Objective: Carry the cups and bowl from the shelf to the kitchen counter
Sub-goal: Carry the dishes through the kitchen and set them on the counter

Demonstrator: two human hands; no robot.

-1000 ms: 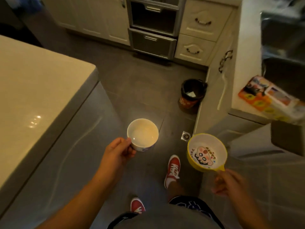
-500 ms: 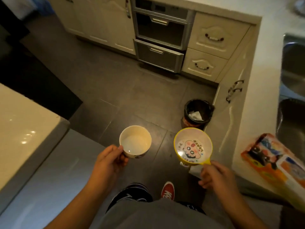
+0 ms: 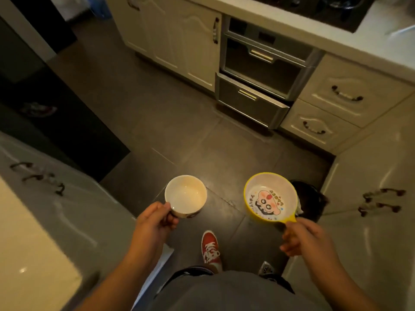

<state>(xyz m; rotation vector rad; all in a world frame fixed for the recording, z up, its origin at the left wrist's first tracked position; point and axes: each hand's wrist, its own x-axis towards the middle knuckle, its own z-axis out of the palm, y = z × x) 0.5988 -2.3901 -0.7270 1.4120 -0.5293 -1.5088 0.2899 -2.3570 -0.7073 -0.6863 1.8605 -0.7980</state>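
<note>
Above dark tile floor [image 3: 157, 122]: your left hand [image 3: 155, 223] grips white cup [image 3: 186, 196]; right hand [image 3: 301, 236] pinches yellow cartoon bowl [image 3: 269, 197] handle; cream cabinets [image 3: 175, 41] ahead.

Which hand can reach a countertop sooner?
Probably left: the left hand, holding the white cup, is nearer the pale countertop; the right hand with the yellow bowl faces only cabinet doors.

We see through one wide-angle head camera, tilted steeply down at the floor [image 3: 179, 135], cabinets [image 3: 175, 41] at 12 o'clock, left hand [image 3: 155, 223] and right hand [image 3: 303, 236] close at 6 o'clock
</note>
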